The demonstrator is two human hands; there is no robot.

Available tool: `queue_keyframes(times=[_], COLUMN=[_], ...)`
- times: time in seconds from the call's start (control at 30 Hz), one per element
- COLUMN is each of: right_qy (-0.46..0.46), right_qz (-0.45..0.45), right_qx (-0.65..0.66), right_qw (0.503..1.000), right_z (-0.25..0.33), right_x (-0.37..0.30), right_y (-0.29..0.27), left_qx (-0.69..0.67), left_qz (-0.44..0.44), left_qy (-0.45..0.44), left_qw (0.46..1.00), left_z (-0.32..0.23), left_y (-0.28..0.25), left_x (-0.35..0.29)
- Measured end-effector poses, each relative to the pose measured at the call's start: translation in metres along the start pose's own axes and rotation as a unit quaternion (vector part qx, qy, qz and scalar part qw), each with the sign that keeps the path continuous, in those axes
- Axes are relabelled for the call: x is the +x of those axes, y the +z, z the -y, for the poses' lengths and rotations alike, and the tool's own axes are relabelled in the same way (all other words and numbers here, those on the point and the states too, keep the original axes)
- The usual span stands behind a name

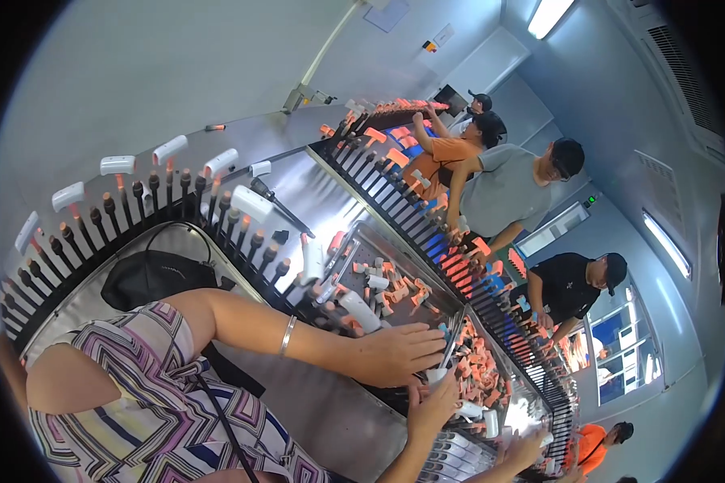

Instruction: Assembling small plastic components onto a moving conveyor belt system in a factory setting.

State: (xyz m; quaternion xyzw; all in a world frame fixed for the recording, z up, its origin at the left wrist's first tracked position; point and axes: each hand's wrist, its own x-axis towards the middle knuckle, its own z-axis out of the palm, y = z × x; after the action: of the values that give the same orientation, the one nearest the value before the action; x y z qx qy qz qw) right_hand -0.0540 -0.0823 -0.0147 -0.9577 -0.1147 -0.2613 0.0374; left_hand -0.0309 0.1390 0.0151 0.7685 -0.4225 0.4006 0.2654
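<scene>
My left hand [403,354], with a silver bracelet [287,335] on its wrist, reaches over a metal tray, its fingers stretched out. Just below it, my right hand [433,412] has its fingers bent at a small white plastic part [436,376]. That part is mostly covered by the hands, so its shape is unclear. Close to my left hand lies a white rounded plastic housing [358,311]. Beyond the fingers is a heap of orange plastic pieces [479,362], some of them T-shaped.
A curved row of black pegs [95,216] carries several white housings [252,203]. Another peg rack [451,274] runs beyond the tray. Co-workers, including one in a grey shirt [503,189], stand behind it. Another person's hand [528,451] is at lower right. A black bag [157,274] lies near my arm.
</scene>
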Motion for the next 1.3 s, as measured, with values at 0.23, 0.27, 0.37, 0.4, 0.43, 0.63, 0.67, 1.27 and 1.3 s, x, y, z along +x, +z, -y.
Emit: queue_keyframes(times=[0.23, 0.27, 0.37, 0.4, 0.43, 0.63, 0.67, 1.27, 1.3], right_qy=[0.039, 0.054, -0.026, -0.04, -0.016, 0.068, 0.071, -0.1, -0.089], right_qz=[-0.222, -0.092, -0.03, -0.003, 0.043, -0.172, -0.162, 0.031, 0.17], right_qx=[0.055, 0.018, 0.008, 0.053, 0.062, 0.009, -0.018, 0.285, 0.274], right_qw=[0.973, 0.994, 0.999, 0.998, 0.997, 0.983, 0.984, 0.953, 0.942], right_z=[-0.067, -0.087, -0.101, -0.098, -0.095, -0.192, -0.201, -0.234, -0.228], right_x=[0.049, 0.046, 0.034, 0.039, 0.045, 0.065, 0.066, 0.333, 0.351], right_y=[-0.034, -0.009, 0.041, 0.035, 0.03, 0.028, 0.035, 0.078, 0.104], left_qx=[0.002, 0.001, -0.034, 0.001, 0.036, 0.102, 0.123, 0.164, 0.167], left_qz=[-0.006, -0.003, 0.089, 0.079, 0.071, 0.07, 0.079, 0.159, 0.153], left_qy=[-0.003, -0.006, -0.063, -0.05, -0.036, -0.084, -0.09, -0.114, -0.119], left_qw=[1.0, 1.0, 0.993, 0.996, 0.996, 0.989, 0.985, 0.967, 0.967], left_z=[0.009, 0.012, 0.025, 0.031, 0.038, 0.068, 0.075, 0.125, 0.131], left_y=[0.072, 0.085, 0.13, 0.135, 0.139, 0.138, 0.141, 0.183, 0.174], left_x=[0.032, 0.036, 0.027, 0.023, 0.018, 0.003, 0.002, 0.028, 0.021])
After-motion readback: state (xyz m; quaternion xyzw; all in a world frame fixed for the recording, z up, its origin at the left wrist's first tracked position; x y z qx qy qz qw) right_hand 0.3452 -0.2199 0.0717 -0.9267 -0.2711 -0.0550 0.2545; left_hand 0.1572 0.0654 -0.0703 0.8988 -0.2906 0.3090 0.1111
